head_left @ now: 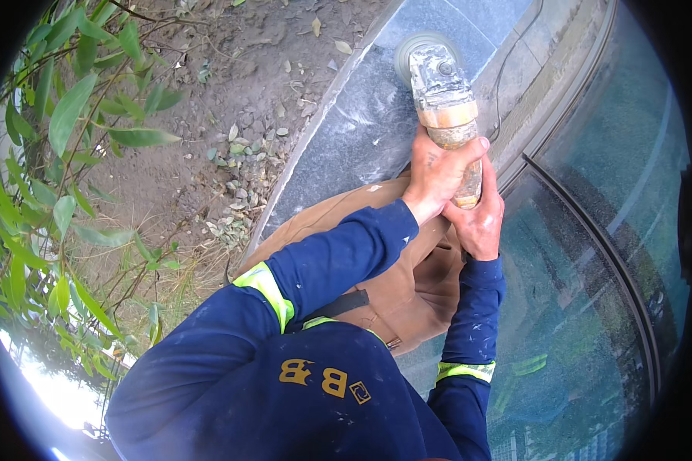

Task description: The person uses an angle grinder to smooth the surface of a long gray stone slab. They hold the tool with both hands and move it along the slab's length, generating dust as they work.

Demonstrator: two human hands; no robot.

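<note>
Both hands are closed on a dusty angle grinder (447, 107) with a tan band round its body. My left hand (432, 175) wraps the body just behind that band, its thumb across the top. Farther back, my right hand (480, 219) grips the rear end of the grinder from the right and below. At the far end, the round disc (404, 63) lies over the grey stone slab (337, 154), partly covered by the tool's head. From this view I cannot tell whether it is spinning. Pale dust streaks the slab around it.
A dark cord (502, 73) runs along the ledge (550, 58) right of the slab. Dusty glass panes (569, 284) with a dark frame bar (603, 242) fill the right. Bare soil (184, 146) with fallen leaves and a leafy branch (73, 115) are on the left.
</note>
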